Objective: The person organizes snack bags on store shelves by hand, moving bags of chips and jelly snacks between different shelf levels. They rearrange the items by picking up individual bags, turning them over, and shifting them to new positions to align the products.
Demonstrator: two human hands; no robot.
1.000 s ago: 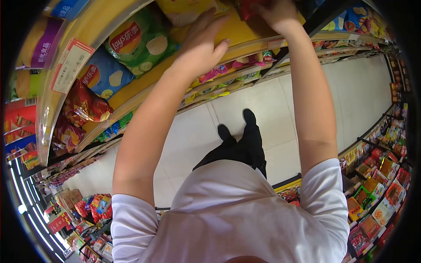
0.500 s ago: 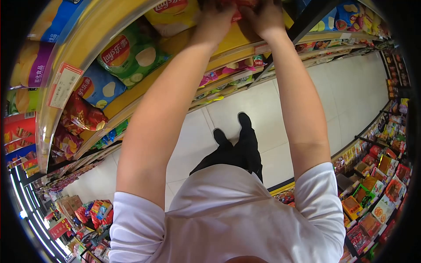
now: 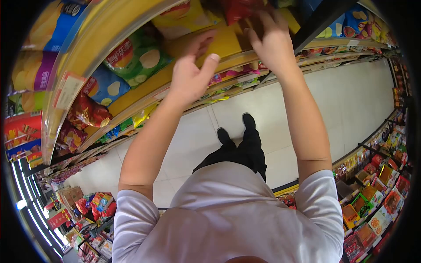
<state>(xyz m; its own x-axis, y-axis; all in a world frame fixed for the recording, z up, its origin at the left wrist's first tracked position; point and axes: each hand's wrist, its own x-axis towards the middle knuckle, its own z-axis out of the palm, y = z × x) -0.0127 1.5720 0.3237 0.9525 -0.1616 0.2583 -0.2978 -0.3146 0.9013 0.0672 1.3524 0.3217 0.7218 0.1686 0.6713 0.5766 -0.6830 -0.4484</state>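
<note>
Over the front of the yellow shelf [image 3: 221, 41], my left hand [image 3: 195, 72] is open and empty, thumb and fingers apart. My right hand [image 3: 272, 41] reaches onto the shelf at the top centre, its fingers spread beside a dark red bag [image 3: 239, 9]; whether the fingertips touch it is too dark to tell. A yellow chip bag [image 3: 184, 19] lies on the shelf beyond my left hand. Left of it are a green chip bag [image 3: 138, 57], a blue chip bag [image 3: 105, 85] and a red bag [image 3: 90, 111].
A price tag [image 3: 68, 90] hangs on the clear shelf edge at left. A black post [image 3: 320, 24] stands right of my right hand. Lower shelves with packets run below. Packaged goods [image 3: 368, 201] fill racks at lower right. My feet stand on the pale tiled floor [image 3: 342, 96].
My left hand has come back from the red bag, down and to the left, and opened. My right hand has moved slightly down and right, fingers now spread.
</note>
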